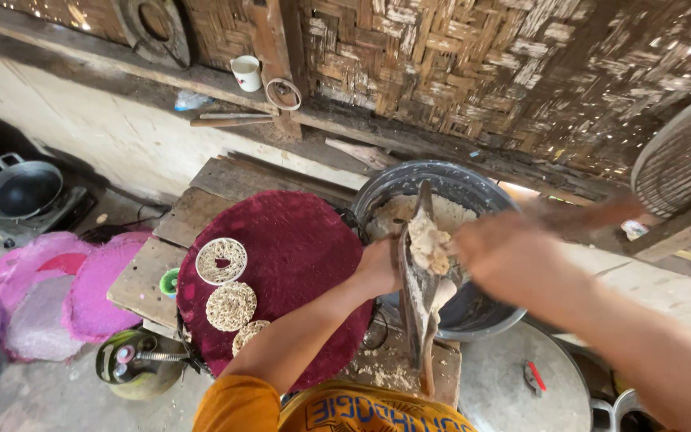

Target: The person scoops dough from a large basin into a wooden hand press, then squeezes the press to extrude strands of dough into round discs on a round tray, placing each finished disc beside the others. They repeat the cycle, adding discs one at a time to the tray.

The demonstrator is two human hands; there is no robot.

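My left hand [379, 268] grips a long wooden paddle-shaped board [419, 296] held over the edge of a dark metal basin [473, 316]. A clump of pale sticky rice [429, 244] lies on the board. My right hand [505, 252], blurred by motion, is at the clump with its fingers against it. More of the pale rice [397, 210] fills the basin. To the left a round dark-red mat [297, 248] carries three flat round rice cakes [221, 262], one of them with a hole in its middle.
The mat rests on a low wooden platform [193, 214]. Pink round mats [65, 288] and a gas cylinder [133, 364] are at the left, a black wok [21, 188] farther back. A woven bamboo wall [457, 72], a white mug [246, 74], and a metal lid [521, 384] surround me.
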